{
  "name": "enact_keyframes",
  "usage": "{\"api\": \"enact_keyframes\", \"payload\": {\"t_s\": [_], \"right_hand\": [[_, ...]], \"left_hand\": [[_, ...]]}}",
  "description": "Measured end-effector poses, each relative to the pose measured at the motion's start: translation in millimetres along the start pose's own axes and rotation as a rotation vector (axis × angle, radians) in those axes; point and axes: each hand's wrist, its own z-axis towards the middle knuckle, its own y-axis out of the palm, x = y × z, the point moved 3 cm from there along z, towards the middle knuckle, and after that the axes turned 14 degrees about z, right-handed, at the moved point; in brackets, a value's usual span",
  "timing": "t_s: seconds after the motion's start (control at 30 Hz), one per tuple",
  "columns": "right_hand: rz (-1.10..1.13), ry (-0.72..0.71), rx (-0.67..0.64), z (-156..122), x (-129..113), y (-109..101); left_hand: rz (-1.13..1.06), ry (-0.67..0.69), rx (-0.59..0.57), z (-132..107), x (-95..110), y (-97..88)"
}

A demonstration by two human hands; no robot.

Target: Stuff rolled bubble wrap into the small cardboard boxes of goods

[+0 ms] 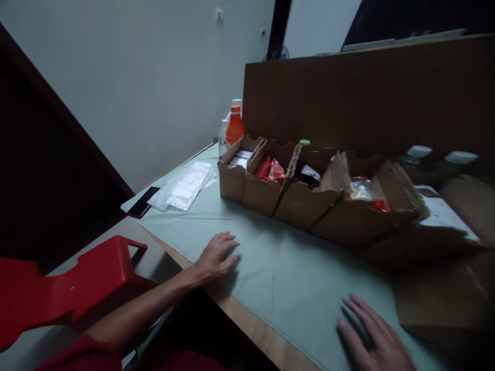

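My left hand (217,257) rests on the pale green tablecloth (270,257) near the table's front edge, fingers apart and holding nothing. Further right, my right hand (373,335) is over the cloth, blurred a little, with thumb and fingers spread and nothing between them. Beyond both hands stands a row of cut cardboard boxes (305,206). Inside them I see a white packet (241,158), red packets (273,170), a dark item with a white label (309,175) and a clear wrapped packet (361,188). Neither hand touches the boxes.
Bubble wrap (189,185) and a phone (144,202) lie at the table's left. An orange bottle (234,126) stands behind the boxes, before a large cardboard panel (367,98). A red plastic stool (96,273) is left of the table. Another cardboard box (441,293) is at right.
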Motion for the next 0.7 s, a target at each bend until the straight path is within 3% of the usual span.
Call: {"api": "enact_keyframes", "payload": {"t_s": [0.1, 0.17, 0.3, 0.4, 0.53, 0.7], "right_hand": [[-0.078, -0.111, -0.134, 35.7, -48.3, 48.2], [-0.138, -0.158, -0.168, 48.9, -66.5, 67.7], [-0.189, -0.225, -0.151, 54.9, -70.8, 80.2], [-0.193, -0.226, -0.134, 53.2, -63.0, 80.0], [-0.194, -0.235, -0.129, 52.4, -58.5, 80.7], [-0.203, -0.242, -0.131, 53.4, -60.0, 79.8]], "left_hand": [[0.207, -0.047, 0.046, 10.5, -47.6, -31.7], [0.280, -0.107, 0.079, 18.3, -84.5, -56.5], [0.397, -0.240, 0.128, 36.4, -158.6, -98.4], [0.456, -0.293, 0.133, 54.5, -197.2, -109.4], [0.469, -0.296, 0.100, 80.6, -217.9, -107.8], [0.439, -0.317, 0.131, 98.6, -204.7, -121.1]]}}
